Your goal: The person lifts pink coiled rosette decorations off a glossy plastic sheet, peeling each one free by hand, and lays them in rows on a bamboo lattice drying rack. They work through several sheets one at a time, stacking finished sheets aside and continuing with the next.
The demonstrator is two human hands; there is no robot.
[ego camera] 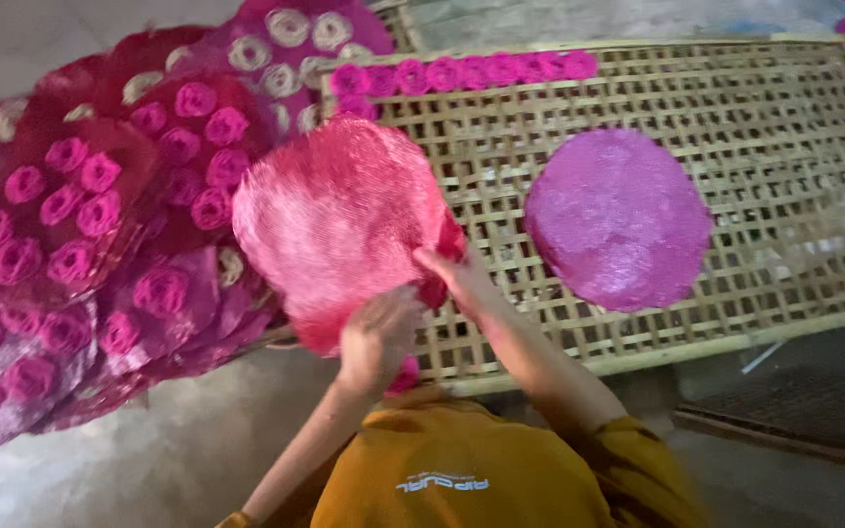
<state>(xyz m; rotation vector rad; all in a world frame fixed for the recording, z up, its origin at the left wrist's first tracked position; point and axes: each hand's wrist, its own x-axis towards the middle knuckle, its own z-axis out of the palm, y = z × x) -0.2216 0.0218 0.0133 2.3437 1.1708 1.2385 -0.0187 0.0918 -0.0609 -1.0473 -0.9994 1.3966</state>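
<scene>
Gripping the pink disc (334, 220) at its lower edge, both hands are closed on it: the left hand (376, 337) from below, the right hand (452, 274) at its right rim, holding it above the woven rack (784, 127). One purple disc (618, 220) and a row of small rosettes (462, 73) already lie there, with most of the rack bare. Stacked trays of rosettes (80, 225) crowd the left, overlapping the rack's corner.

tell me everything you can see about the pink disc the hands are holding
The pink disc is round, flat and glossy, seemingly of fine matted strands. It is held tilted over the left end of the bamboo lattice rack. The right hand pinches its right edge; the left hand grips its lower edge.
</scene>
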